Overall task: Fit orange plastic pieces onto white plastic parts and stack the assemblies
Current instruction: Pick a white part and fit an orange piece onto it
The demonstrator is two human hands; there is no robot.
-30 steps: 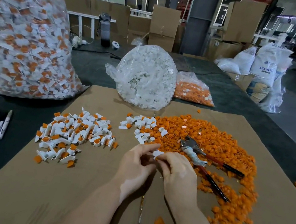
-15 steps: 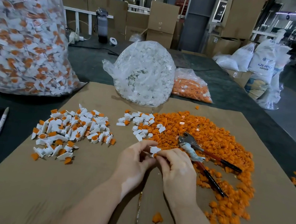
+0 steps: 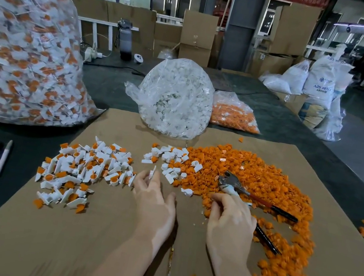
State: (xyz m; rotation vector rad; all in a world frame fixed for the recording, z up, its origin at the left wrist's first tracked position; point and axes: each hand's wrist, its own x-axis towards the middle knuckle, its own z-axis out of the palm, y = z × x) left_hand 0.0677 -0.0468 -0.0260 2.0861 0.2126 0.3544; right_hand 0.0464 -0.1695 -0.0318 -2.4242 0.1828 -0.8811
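**Hands apart over cardboard sheet, white part in left**

Cardboard sheet (image 3: 77,252) on dark table (image 3: 113,84). Left hand (image 3: 154,202) pinches one white plastic part (image 3: 152,173) upright between fingertips, just right of the pile of finished white-and-orange assemblies (image 3: 85,170). Right hand (image 3: 230,224), well apart from the left, fingers curled at the near edge of the loose orange pieces (image 3: 254,173); whether it holds one cannot be told. Small cluster of loose white parts (image 3: 170,157) at the heap's left edge. Pliers (image 3: 232,182) lie on the heap. Behind: bag of white parts (image 3: 177,99), bag of orange pieces (image 3: 234,115), large bag of assemblies (image 3: 25,53). Marker (image 3: 2,158) at left.
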